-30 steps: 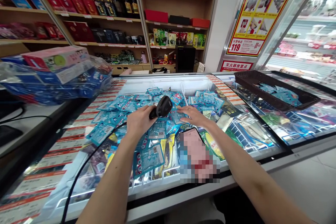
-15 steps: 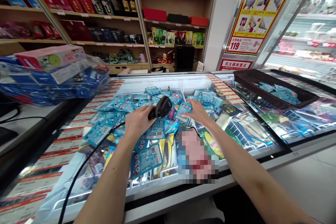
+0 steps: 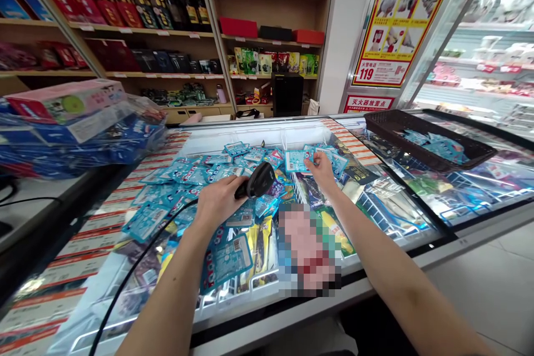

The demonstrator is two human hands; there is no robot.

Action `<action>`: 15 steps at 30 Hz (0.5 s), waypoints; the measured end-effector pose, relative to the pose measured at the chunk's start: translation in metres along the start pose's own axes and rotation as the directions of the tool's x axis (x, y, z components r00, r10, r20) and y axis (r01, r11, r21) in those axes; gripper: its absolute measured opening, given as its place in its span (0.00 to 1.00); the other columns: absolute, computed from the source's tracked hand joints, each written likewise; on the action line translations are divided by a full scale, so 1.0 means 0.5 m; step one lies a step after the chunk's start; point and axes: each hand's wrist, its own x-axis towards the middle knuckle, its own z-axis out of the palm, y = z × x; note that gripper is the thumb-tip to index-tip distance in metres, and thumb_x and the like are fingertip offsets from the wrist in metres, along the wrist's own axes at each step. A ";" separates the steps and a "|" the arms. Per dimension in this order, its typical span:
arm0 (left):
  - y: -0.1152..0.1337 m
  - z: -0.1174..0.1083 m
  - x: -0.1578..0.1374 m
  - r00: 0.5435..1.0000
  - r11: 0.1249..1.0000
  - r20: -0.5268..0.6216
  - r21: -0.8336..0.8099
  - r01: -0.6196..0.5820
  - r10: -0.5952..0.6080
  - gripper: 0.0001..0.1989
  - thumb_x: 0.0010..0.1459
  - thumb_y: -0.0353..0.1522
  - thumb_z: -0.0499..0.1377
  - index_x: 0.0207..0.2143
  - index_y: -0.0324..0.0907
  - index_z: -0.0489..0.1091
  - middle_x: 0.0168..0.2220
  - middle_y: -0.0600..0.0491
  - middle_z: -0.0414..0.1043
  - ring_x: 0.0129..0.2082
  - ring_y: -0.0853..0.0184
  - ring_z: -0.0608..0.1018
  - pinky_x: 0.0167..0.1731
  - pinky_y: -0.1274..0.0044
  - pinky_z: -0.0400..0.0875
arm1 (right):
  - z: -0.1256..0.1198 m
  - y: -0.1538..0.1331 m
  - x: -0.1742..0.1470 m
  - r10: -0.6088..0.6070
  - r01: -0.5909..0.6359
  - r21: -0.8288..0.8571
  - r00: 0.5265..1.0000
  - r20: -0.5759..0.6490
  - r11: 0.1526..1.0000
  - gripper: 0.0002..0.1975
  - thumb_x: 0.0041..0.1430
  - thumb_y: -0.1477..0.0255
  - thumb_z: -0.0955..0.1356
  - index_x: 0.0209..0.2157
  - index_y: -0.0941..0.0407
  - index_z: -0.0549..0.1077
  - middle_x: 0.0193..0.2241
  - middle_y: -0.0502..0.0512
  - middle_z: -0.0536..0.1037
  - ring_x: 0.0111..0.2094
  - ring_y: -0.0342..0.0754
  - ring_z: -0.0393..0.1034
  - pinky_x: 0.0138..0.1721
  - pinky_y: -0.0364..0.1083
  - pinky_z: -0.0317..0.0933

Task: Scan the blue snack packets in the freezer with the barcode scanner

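Observation:
My left hand (image 3: 220,201) is wrapped round the handle of a black barcode scanner (image 3: 260,180), whose head points right. Its cable (image 3: 144,258) trails down past my left forearm. In a pinch of thumb and fingers, my right hand (image 3: 322,169) holds a blue printed packet (image 3: 296,161) by its right end, with a barcode label showing. Many similar blue packets (image 3: 189,171) lie heaped on the glass top left of and behind the scanner. One larger-looking blue packet (image 3: 228,260) lies near the front edge.
Under the glass of the chest freezer (image 3: 292,311) are wire baskets and bagged goods. A brown basket (image 3: 475,162) with several blue packets stands at the right. Plastic-wrapped boxes (image 3: 70,128) are stacked at the left. A pixelated pink object (image 3: 306,245) lies near the front.
My right hand has closed on a blue packet and lifted it, turning its barcode side into view. The scanner stays in my left hand, slightly lower in view.

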 end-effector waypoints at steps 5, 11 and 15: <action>-0.001 0.003 0.001 0.999 0.999 0.009 -0.004 -0.046 0.046 0.19 0.55 0.41 0.52 0.49 0.48 0.66 0.40 0.52 0.73 0.38 0.62 0.75 0.27 0.76 0.60 | 0.002 -0.007 -0.003 -0.023 0.021 0.077 1.000 0.020 0.997 0.16 0.49 0.60 0.67 0.34 0.53 0.60 0.25 0.46 0.61 0.26 0.41 0.59 0.28 0.43 0.59; 0.000 0.010 0.002 0.997 0.998 0.041 -0.015 -0.063 0.064 0.19 0.55 0.40 0.52 0.49 0.49 0.65 0.43 0.52 0.73 0.40 0.62 0.75 0.30 0.76 0.62 | 0.002 -0.017 -0.010 0.002 -0.004 0.058 0.999 0.033 0.998 0.15 0.49 0.61 0.67 0.35 0.53 0.59 0.26 0.45 0.58 0.26 0.40 0.57 0.26 0.42 0.57; 0.000 0.010 0.002 0.997 0.998 0.053 -0.016 -0.060 0.061 0.19 0.55 0.40 0.52 0.49 0.49 0.65 0.43 0.53 0.72 0.41 0.62 0.75 0.30 0.76 0.63 | 0.002 -0.024 -0.015 0.024 -0.026 0.051 0.999 0.040 0.998 0.15 0.50 0.61 0.66 0.35 0.53 0.59 0.26 0.45 0.59 0.26 0.41 0.58 0.27 0.42 0.57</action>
